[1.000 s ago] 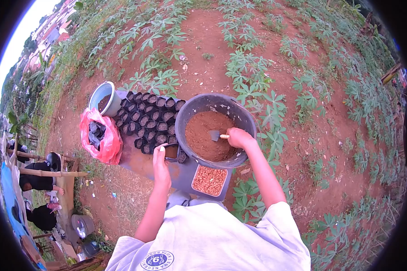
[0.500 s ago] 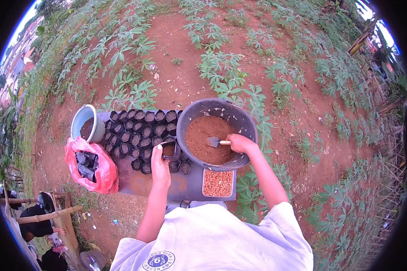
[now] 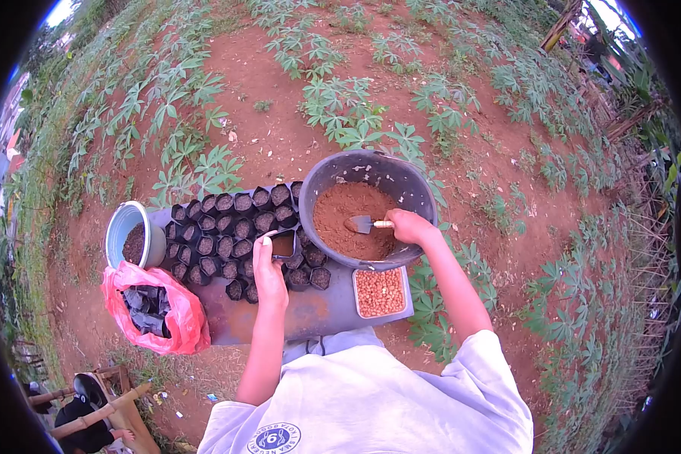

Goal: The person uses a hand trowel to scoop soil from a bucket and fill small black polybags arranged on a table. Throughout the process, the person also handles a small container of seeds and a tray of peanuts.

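Note:
My right hand (image 3: 409, 226) grips the wooden handle of a small trowel (image 3: 362, 224), whose blade carries soil over the reddish soil inside a large dark tub (image 3: 424, 198). My left hand (image 3: 267, 268) holds a small black planting bag (image 3: 283, 245) upright, partly filled with soil, just left of the tub's rim. Around that bag stand several black planting bags (image 3: 223, 225) in rows on a grey board (image 3: 310, 310).
A tray of pale seeds (image 3: 380, 292) lies below the tub. A light-blue bucket (image 3: 119, 234) with soil and a red plastic bag (image 3: 181, 321) of empty black bags sit to the left. Cassava plants ring the red earth. A person (image 3: 83, 412) crouches at bottom left.
The view has swung, shifting everything leftward and down. My right hand lifted the trowel loaded with soil slightly toward the tub's left side. My left hand keeps the bag by the rim.

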The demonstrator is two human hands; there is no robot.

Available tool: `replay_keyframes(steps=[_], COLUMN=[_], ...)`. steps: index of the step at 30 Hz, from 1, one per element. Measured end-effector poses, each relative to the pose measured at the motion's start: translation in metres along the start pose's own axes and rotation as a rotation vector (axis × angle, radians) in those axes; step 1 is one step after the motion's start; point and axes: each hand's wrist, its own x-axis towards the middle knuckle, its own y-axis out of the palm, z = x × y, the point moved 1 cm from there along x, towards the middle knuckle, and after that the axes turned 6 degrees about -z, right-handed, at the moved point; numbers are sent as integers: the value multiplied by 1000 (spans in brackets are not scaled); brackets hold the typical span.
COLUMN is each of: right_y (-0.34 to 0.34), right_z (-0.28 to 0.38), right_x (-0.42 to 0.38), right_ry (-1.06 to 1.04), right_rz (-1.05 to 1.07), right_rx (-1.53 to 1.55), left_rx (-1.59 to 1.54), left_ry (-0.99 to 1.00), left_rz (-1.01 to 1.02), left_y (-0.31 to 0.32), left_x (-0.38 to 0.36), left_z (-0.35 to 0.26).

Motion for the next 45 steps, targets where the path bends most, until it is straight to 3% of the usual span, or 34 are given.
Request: replay_keyframes(steps=[11, 26, 35, 37, 45], right_y=[-45, -139, -141, -135, -114], right_z=[27, 149, 188, 189, 200], right_x=[-19, -83, -86, -82, -80], right_ry=[-71, -264, -418, -440, -465], right_rz=[-128, -134, -78, -81, 17], right_rx=[80, 133, 48, 32, -99], left_rx=[40, 91, 222, 384, 613], left_ry=[17, 19, 31, 212, 287], left_rz=[-7, 33, -22, -63, -75], left_y=[-16, -9, -13, -14, -19], left_x=[1, 1, -14, -15, -34], left_z=[-16, -1, -9, -7, -15])
